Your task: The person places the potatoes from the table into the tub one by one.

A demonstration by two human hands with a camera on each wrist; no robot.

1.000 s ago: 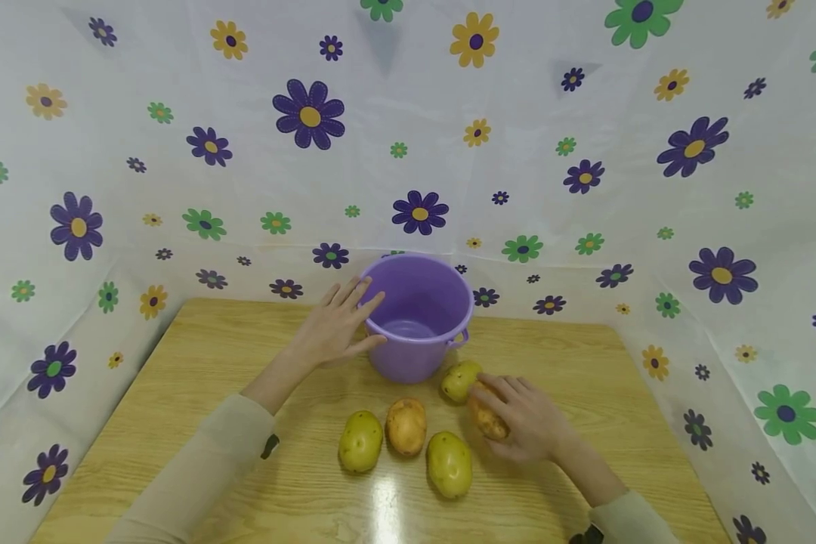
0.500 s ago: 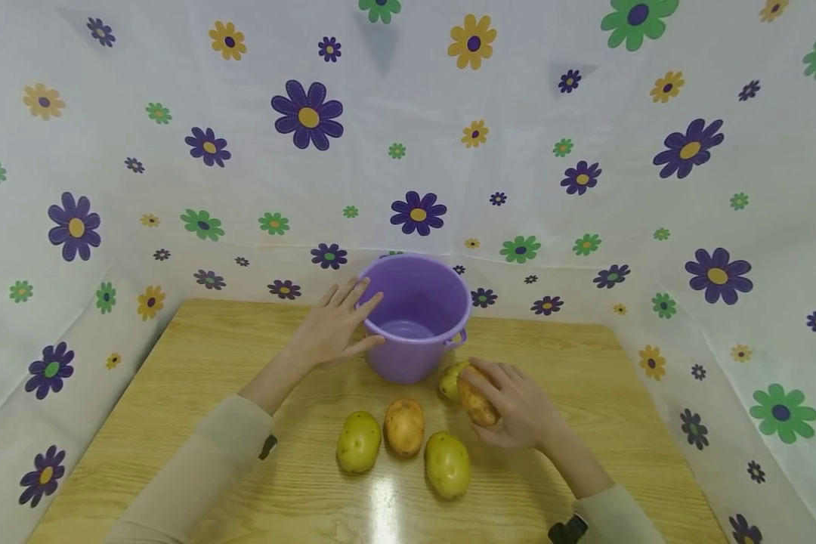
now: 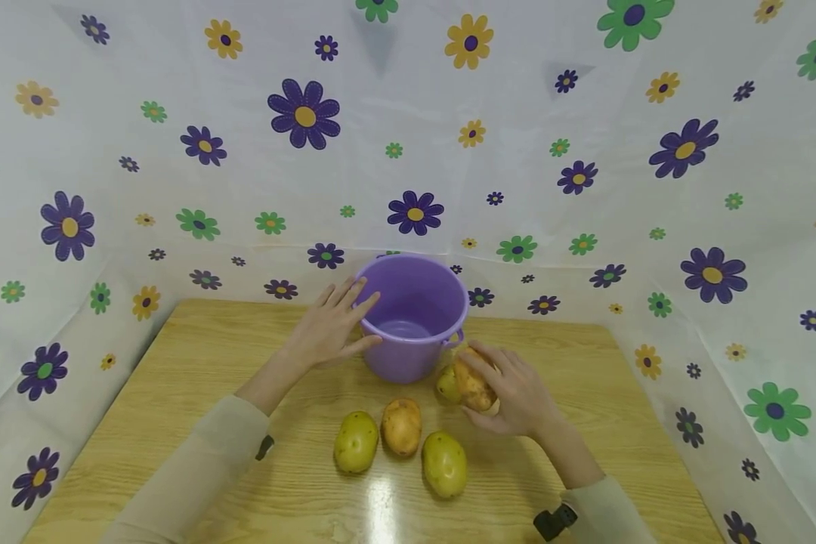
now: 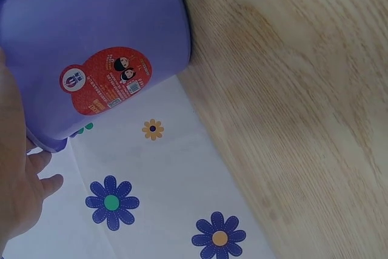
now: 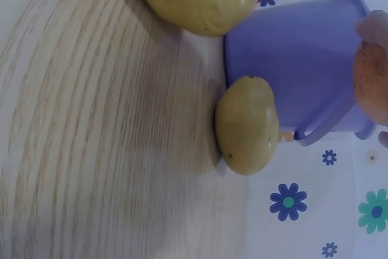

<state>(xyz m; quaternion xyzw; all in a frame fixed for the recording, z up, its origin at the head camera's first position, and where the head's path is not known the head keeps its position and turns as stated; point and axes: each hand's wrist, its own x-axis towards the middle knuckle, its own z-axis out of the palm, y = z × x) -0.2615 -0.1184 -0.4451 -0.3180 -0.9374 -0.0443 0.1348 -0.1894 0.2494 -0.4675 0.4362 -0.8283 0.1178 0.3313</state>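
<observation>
A purple bucket [image 3: 408,364] stands upright at the back of the table, its inside showing bare. Against its left rim lies my left hand [image 3: 321,334], fingers spread and straight. The left wrist view shows that hand [image 4: 18,186] at the rim and a red sticker on the bucket [image 4: 42,59]. My right hand [image 3: 522,397] grips a brown-orange potato [image 3: 474,384], raised off the table to the right of the bucket. Behind it, partly hidden, a yellow-green potato [image 3: 446,384] sits near the bucket's base. The right wrist view shows the held potato [image 5: 372,83] level with the bucket's upper part.
Two yellow-green potatoes, one at the left [image 3: 357,443] and one at the right [image 3: 445,465], lie in front of the bucket, with a brownish potato [image 3: 402,428] between them. A flower-printed white sheet [image 3: 258,174] surrounds the wooden table [image 3: 231,340] at the back and sides.
My right hand has lifted the brown-orange potato and carried it up and left toward the bucket, now covering more of the potato behind. My left hand keeps its place on the rim.
</observation>
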